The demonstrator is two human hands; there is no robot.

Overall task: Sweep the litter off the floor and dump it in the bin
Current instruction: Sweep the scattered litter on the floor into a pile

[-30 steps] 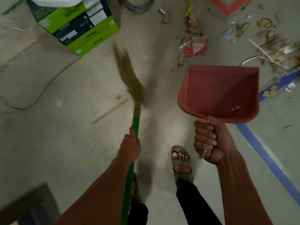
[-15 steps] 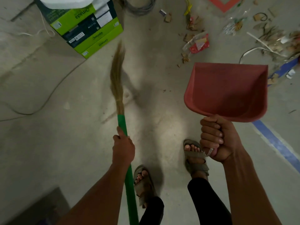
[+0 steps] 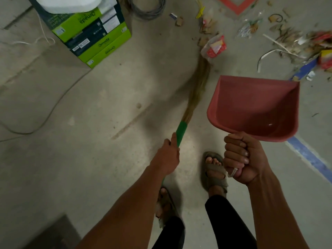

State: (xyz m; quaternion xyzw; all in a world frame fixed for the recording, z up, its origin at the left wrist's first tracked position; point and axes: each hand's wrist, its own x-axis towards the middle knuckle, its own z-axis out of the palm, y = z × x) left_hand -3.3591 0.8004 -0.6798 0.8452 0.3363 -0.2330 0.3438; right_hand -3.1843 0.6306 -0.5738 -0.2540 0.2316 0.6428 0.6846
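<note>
My left hand [image 3: 168,155] grips the green handle of a grass broom [image 3: 195,94], whose blurred bristle tip reaches a red and clear plastic wrapper [image 3: 214,46] on the concrete floor. A red dustpan [image 3: 255,106] hangs above the floor, my right hand [image 3: 240,157] holding its handle in a fist. The pan looks empty. More litter [image 3: 291,42] of paper scraps, strips and wrappers lies scattered at the upper right. No bin is in view.
Stacked green and black boxes [image 3: 93,38] with a white object on top stand at the upper left. A grey cable coil [image 3: 147,8] lies beside them and a thin cord [image 3: 53,105] crosses the floor. Blue tape [image 3: 309,155] runs at right. My sandalled feet [image 3: 214,171] stand below.
The broom head has swung from the left, near the boxes, to the right and now touches the red wrapper. The dustpan stays in my right hand, held about the same.
</note>
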